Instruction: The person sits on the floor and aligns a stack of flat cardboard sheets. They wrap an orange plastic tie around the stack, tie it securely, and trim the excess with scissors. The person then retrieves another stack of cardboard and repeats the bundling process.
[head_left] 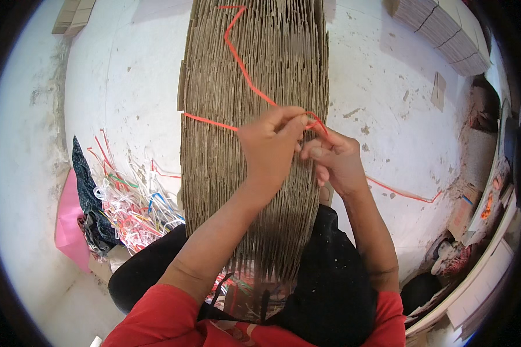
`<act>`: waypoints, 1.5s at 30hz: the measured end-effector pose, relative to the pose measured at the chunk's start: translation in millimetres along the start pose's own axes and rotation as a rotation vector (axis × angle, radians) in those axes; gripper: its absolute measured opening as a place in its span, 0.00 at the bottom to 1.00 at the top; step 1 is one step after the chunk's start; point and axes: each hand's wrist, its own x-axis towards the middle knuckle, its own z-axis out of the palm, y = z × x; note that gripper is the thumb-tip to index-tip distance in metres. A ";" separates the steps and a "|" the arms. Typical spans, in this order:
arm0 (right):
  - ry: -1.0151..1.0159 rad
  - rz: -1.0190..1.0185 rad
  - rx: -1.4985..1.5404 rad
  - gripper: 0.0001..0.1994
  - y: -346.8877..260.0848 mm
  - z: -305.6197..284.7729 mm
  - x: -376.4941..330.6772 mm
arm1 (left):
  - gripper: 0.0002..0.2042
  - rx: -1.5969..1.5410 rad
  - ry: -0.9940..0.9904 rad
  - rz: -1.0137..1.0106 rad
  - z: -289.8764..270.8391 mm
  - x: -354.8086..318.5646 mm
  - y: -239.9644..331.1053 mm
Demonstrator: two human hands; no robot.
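A long stack of flattened brown cardboard (237, 168) stands between my knees, its many edges facing up. Across it runs a red plastic strap (211, 121), coming over the left edge to my hands near the right side. A loose length of the same strap zigzags over the far part of the stack. My left hand (272, 144) is closed, thumb against fingers, pinching the strap. Beside it my right hand (338, 159) has its fingers curled at a small loop of strap; the fingertips are partly hidden, and the strap passes over its knuckles.
Tangled white, red and green straps (136, 208) lie on the floor at left, by a pink sheet (72, 220) and a dark cloth (90, 185). A bound cardboard bundle (446, 32) sits at far right. Another strap piece (405, 194) lies right of my forearm.
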 end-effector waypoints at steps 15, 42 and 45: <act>0.109 -0.203 0.013 0.20 11.7 7.9 -5.1 | 0.06 0.011 -0.363 -0.428 -5.4 29.5 2.3; 0.217 -0.242 0.228 0.03 10.4 -20.4 31.3 | 0.13 -0.025 -0.516 0.071 -65.9 39.6 0.4; 0.189 -0.186 0.478 0.03 20.3 -25.1 36.9 | 0.16 -0.360 -0.702 -0.120 -41.6 39.1 -3.3</act>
